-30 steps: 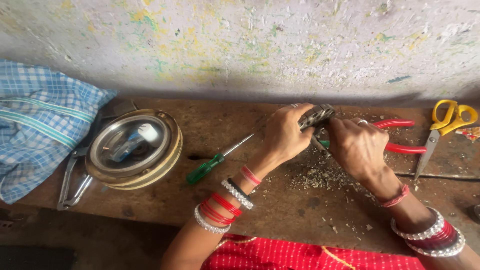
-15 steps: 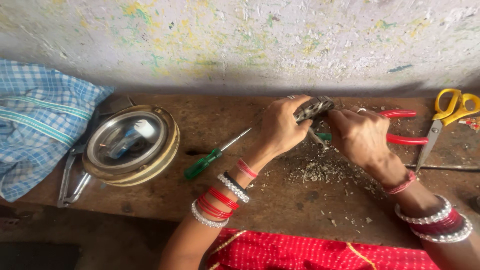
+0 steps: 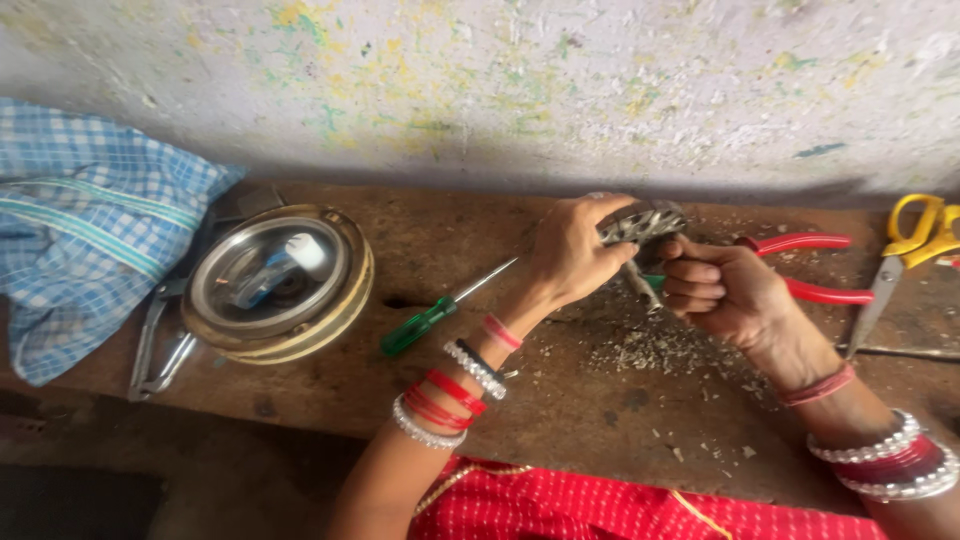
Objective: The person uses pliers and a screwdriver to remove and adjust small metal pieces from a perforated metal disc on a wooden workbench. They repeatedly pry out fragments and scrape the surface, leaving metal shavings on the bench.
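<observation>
My left hand (image 3: 575, 248) grips a small grey metal part (image 3: 642, 220) with holes, held above the wooden bench (image 3: 560, 380). My right hand (image 3: 722, 290) is closed around a thin tool with a green handle (image 3: 650, 280), whose metal tip meets the underside of the part. Both wrists wear red and silvery bangles. Pale shavings (image 3: 650, 350) lie on the bench under the hands.
A green-handled screwdriver (image 3: 435, 315) lies left of my hands. A round metal housing (image 3: 275, 280) sits further left over grey pliers (image 3: 155, 350), beside a blue checked cloth (image 3: 85, 230). Red-handled pliers (image 3: 815, 265) and yellow scissors (image 3: 905, 250) lie at the right. A stained wall stands behind.
Both hands stay on the metal part and tool, shifting only slightly. The view has drifted a little, so the scissors sit closer to the right edge.
</observation>
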